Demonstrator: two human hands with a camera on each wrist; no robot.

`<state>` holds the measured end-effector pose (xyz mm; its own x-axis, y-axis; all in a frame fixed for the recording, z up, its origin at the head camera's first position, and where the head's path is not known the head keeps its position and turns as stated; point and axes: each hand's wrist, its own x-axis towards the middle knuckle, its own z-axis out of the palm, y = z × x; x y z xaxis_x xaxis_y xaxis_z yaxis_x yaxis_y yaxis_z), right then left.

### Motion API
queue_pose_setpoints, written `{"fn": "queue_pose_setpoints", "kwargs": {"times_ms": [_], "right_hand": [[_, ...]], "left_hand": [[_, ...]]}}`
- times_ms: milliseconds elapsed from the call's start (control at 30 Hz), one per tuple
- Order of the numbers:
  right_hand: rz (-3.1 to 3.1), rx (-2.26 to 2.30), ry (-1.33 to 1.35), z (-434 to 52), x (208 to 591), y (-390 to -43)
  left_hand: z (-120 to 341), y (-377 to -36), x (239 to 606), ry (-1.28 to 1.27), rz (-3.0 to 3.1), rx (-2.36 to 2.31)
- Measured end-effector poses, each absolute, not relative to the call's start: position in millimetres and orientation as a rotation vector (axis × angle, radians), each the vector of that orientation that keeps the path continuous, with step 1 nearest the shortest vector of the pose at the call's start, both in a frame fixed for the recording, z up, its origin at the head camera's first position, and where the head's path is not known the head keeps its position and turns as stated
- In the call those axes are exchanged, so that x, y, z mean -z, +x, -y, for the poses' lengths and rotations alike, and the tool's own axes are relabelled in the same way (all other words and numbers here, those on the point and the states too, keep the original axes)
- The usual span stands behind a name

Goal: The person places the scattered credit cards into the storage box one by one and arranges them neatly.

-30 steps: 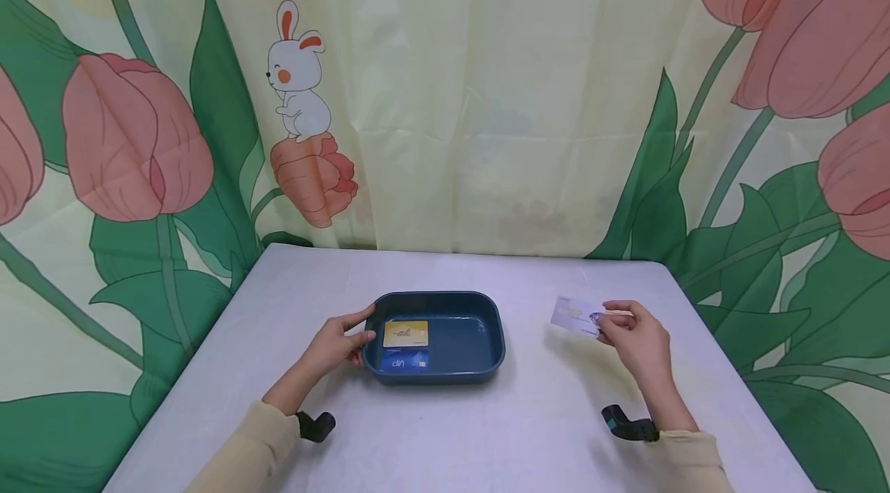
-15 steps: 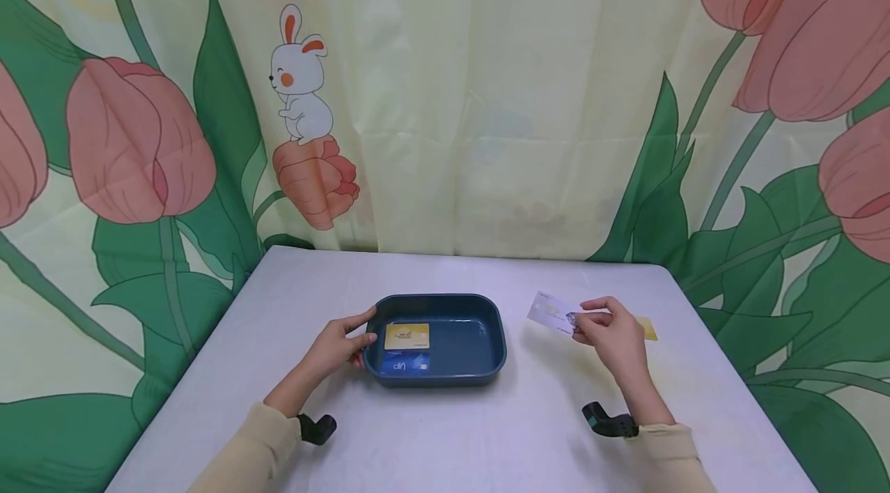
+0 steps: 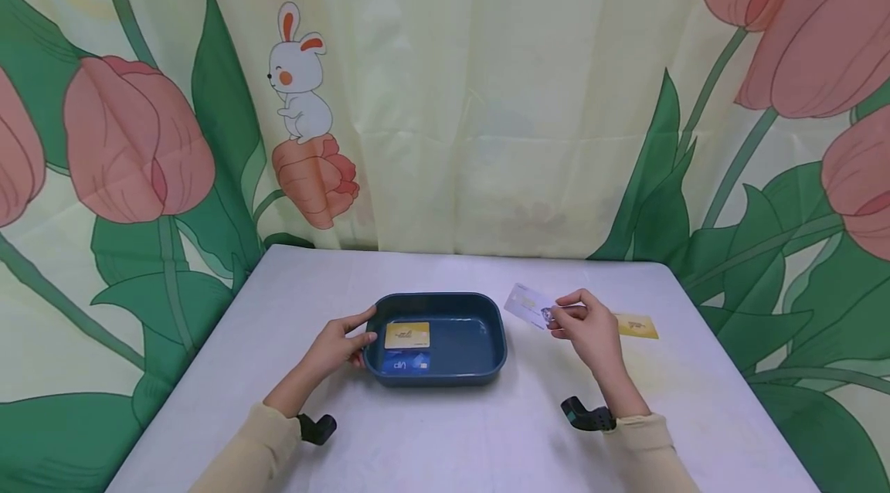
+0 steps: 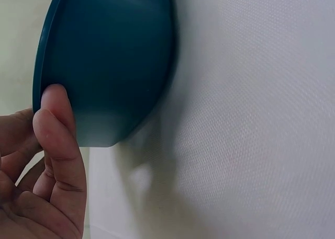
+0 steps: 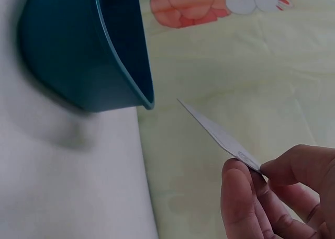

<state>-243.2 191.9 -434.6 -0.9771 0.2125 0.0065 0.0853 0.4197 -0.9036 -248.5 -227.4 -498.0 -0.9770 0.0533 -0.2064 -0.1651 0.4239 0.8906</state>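
My left hand [image 3: 338, 342] grips the left end of a dark blue rectangular tray [image 3: 467, 346] at its rim. In the left wrist view, fingers [image 4: 56, 137] lie against the tray's outer wall. A gold card [image 3: 406, 334] and a blue card [image 3: 405, 362] marked VIP lie side by side in the tray's left half. My right hand [image 3: 587, 329] pinches a pale lavender card [image 3: 526, 304] by one edge, just off the tray's right end. Seen from the right wrist, that card [image 5: 214, 132] is tilted, almost edge-on, with the tray wall [image 5: 68, 50] beyond it.
Another gold card [image 3: 638, 325] lies on the white-covered table [image 3: 445, 439], right of my right hand and partly hidden by it. Behind the table's far edge hangs a curtain [image 3: 459, 168] printed with tulips and a rabbit. Each wrist wears a black camera mount.
My right hand has moved left with the lavender card, closer to the tray. The gold card on the table has come into view behind it. My left hand and the tray stay put.
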Motion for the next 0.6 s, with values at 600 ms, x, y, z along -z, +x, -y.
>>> {"fn": "queue_pose_setpoints", "kwargs": {"times_ms": [600], "right_hand": [[2.594,-1.483,-0.117,-151.7,439.7,-249.6]], "left_hand": [[227.9,-248.4,497.2,-0.104,-2.471,-1.595]]}}
